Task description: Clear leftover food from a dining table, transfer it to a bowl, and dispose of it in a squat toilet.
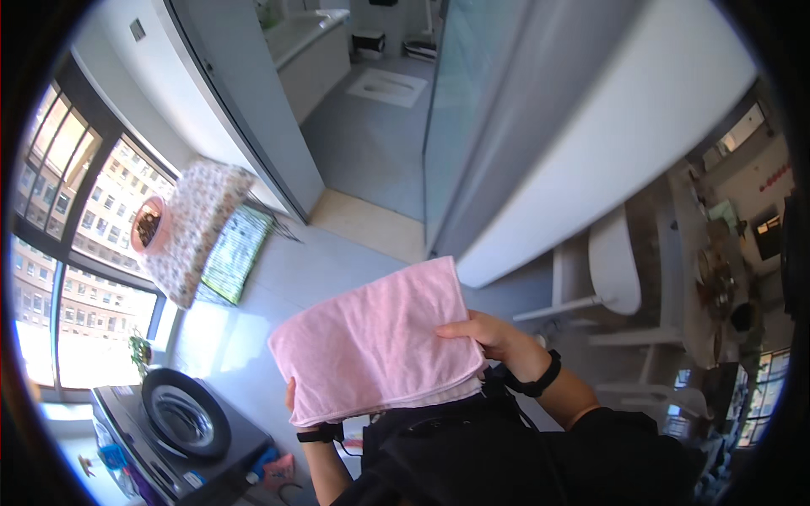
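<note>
Holding this pink, rectangular folded towel (pixel 375 346) of soft, napped cloth well calls, I'd judge, for even support at both short edges, with the loose layers at its near right corner pinched together so they don't slip apart. It hangs in the air before my waist, above the pale grey glossy floor (pixel 295 261). My bare right hand (pixel 499 339) is closed on the right edge, thumb flat on top, fingers underneath; that forearm angles inward, a black band (pixel 540 378) at the wrist. My bare left hand (pixel 291 395) is at the left edge, mostly covered by cloth, so I cannot tell how tightly it grips; its forearm rises steeply.
</note>
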Demonstrator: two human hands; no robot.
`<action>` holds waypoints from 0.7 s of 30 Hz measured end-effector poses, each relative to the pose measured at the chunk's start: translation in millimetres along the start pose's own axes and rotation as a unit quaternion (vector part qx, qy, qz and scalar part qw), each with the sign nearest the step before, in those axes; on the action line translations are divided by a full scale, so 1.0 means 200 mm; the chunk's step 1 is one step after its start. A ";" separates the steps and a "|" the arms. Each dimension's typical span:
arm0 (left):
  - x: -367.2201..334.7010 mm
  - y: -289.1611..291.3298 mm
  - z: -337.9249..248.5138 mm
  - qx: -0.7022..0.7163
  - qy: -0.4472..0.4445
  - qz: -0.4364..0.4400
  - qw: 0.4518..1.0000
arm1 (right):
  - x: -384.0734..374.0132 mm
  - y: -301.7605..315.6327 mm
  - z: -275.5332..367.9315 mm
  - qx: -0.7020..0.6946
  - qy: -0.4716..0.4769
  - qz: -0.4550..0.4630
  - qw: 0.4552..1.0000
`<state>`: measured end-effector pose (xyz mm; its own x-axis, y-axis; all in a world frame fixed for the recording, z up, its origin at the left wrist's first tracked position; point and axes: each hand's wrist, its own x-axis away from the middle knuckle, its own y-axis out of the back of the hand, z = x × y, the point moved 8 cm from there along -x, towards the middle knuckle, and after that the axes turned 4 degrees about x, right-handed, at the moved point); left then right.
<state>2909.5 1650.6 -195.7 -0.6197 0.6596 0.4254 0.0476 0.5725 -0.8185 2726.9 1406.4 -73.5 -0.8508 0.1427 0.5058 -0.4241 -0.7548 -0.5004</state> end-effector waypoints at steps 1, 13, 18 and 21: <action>-0.12 -0.02 -0.06 -0.034 -0.001 -0.030 0.999 | -0.10 0.00 0.10 -0.010 0.002 -0.015 1.000; -1.62 -0.68 -0.55 -0.351 -0.058 0.078 0.931 | -0.82 0.01 1.30 0.082 0.252 -0.255 0.930; -1.97 -1.39 -0.41 -0.122 0.254 0.084 0.956 | -1.00 0.76 1.27 -0.057 0.278 -0.384 0.879; -2.14 -1.64 -0.38 -0.195 0.216 0.110 0.950 | -1.04 0.96 1.37 -0.242 0.297 -0.455 0.804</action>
<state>3219.6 1216.7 -79.3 -0.1853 0.8745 0.4483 0.4770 0.4789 -0.7370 2908.3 1056.2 -82.3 -0.0576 0.8833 0.4652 -0.9035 0.1521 -0.4006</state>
